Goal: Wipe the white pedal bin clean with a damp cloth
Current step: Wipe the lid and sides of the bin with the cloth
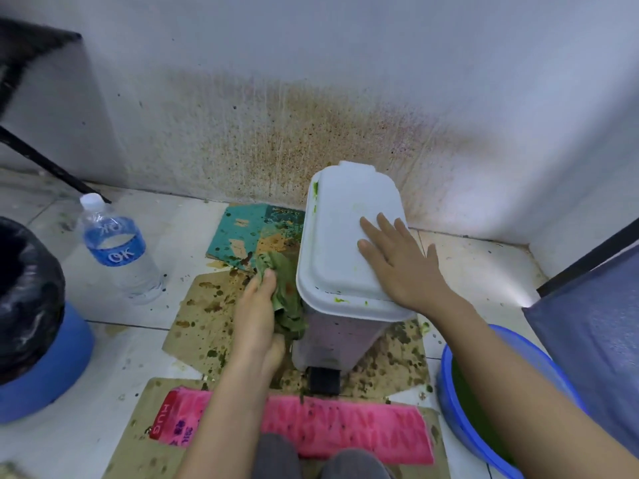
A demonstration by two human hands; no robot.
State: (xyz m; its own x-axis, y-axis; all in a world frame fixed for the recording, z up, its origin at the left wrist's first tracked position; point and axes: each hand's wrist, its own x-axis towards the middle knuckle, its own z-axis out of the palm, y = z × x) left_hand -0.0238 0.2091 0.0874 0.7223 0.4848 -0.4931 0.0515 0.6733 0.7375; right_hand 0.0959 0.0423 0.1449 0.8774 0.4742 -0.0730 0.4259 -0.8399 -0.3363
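Wall (311,115): white, w/ brown spatter behind bin; not part of the job.
Cardboard (200,323): flattened sheets on tiled floor, heavily blotched, looks damp. Risk: bin may skid on it under a sideways push.
Pedal bin (339,243): white, upright on cardboard, near wall, lid down, centre of view. Risk: looks light, so could tip toward the R if the top isn't held.
Blue basin (460,409): near bin on R, green inside. Risk: R arm passes above rim and could knock it.
Pink mat (345,430): in front of bin, speckled.
Water bottle (117,250): upright, L of cardboard, well apart from bin.
R hand (404,264): flat on lid, fingers straight & spread, gripping nothing; steadies bin.
L hand (259,316): fingers wrapped round cloth, pressing it to bin's L side.
Cloth (287,299): bunched, soiled green/brown. Risk: prob. spreads muck instead of lifting it unless rinsed.
Pedal (324,380): black, at front foot of bin, untouched.
Green smears (340,300): on lid rim, not yet wiped. Risk: easy to miss under lip.
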